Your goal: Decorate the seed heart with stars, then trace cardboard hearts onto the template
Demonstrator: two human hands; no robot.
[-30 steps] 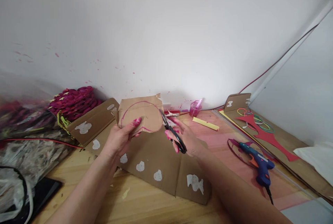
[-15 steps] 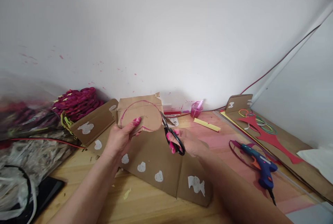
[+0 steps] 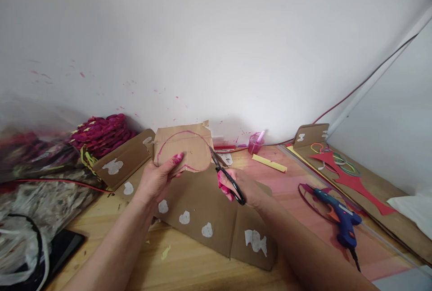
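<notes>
My left hand (image 3: 160,176) pinches a piece of cardboard (image 3: 194,147) at its lower left, thumb on top. A pink curved outline is drawn on the piece, and its lower right edge is cut round. In my right hand (image 3: 236,185) is a pair of black-handled scissors (image 3: 232,183), fingers through the handles. The blades meet the right edge of the cardboard near the pink line. Below both hands lies a large cardboard sheet (image 3: 216,205) with white patches on it.
To the right lie a blue glue gun (image 3: 340,216), a red cut-out strip (image 3: 354,183) and a yellow strip (image 3: 270,163). A cup of pink paint (image 3: 255,144) stands by the wall. Plastic bags (image 3: 43,205) and a stack of magenta pieces (image 3: 103,133) fill the left.
The scissors have turned slightly, their handles moving a little right and down, with the blades closer together at the cardboard's edge. My left hand keeps its hold on the piece.
</notes>
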